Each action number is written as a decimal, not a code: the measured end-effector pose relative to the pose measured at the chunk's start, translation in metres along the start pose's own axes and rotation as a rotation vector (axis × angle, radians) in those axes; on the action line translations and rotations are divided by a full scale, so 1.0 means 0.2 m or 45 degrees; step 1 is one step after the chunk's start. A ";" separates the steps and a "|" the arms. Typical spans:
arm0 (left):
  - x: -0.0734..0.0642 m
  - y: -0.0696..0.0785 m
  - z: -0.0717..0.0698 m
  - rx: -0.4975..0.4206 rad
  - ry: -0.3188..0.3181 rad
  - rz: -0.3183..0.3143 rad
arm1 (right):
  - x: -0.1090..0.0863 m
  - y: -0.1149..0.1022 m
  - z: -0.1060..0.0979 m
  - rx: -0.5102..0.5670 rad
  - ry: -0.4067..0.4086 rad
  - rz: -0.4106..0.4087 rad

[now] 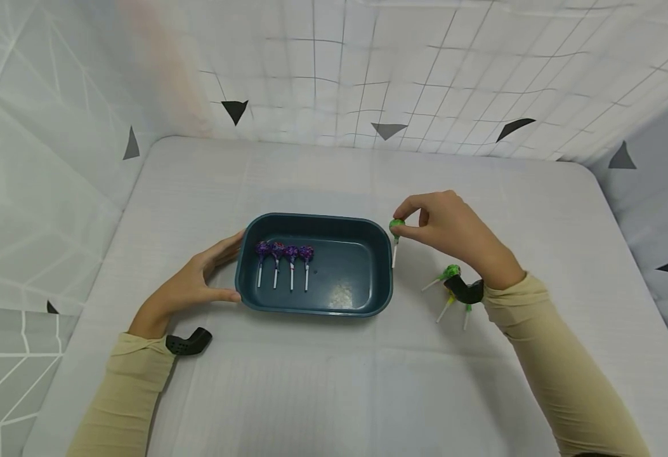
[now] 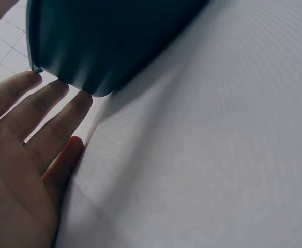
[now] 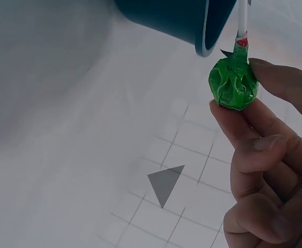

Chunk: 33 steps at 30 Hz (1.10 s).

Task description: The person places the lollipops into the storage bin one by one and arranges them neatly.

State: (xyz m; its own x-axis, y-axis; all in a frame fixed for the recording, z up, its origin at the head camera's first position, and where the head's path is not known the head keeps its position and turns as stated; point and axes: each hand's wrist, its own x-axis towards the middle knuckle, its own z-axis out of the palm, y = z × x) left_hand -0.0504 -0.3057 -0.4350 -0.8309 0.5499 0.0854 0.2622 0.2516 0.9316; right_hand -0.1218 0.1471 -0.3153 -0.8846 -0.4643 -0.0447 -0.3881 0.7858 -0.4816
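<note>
Between thumb and fingers, my right hand point(image 1: 448, 225) pinches a green-wrapped lollipop point(image 3: 233, 85) by its head, its white stick pointing toward me in the head view. It is held just off the right end of a dark teal plastic tray point(image 1: 334, 313). My left hand point(image 1: 188, 285) rests against the tray's left end, fingers straight and fingertips at its wall point(image 2: 68, 46). Inside the tray, on its left side, several purple-wrapped lollipops point(image 1: 291, 254) lie in a row, sticks toward me.
Under my right wrist lie a few more lollipops, one green point(image 1: 451, 271) and one yellow point(image 1: 450, 296), partly hidden by the black wrist camera point(image 1: 465, 290). A white cloth covers the table point(image 1: 322, 393). Patterned white curtains point(image 1: 334, 70) hang behind it.
</note>
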 end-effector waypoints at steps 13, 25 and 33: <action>0.00 0.00 0.00 -0.014 -0.002 -0.010 | 0.06 -0.09 0.06 -0.021 -0.086 -0.005; 0.01 0.01 0.00 -0.008 -0.003 0.002 | 0.12 -0.19 0.13 -0.036 -0.134 -0.060; 0.00 0.02 0.00 -0.024 -0.003 -0.030 | 0.16 -0.25 0.18 -0.064 -0.187 -0.126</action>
State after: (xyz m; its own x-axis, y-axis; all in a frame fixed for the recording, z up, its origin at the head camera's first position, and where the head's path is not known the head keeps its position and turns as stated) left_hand -0.0496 -0.3044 -0.4303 -0.8355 0.5459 0.0629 0.2335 0.2490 0.9399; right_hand -0.1215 0.0772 -0.3247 -0.7953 -0.5925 -0.1284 -0.4873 0.7508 -0.4459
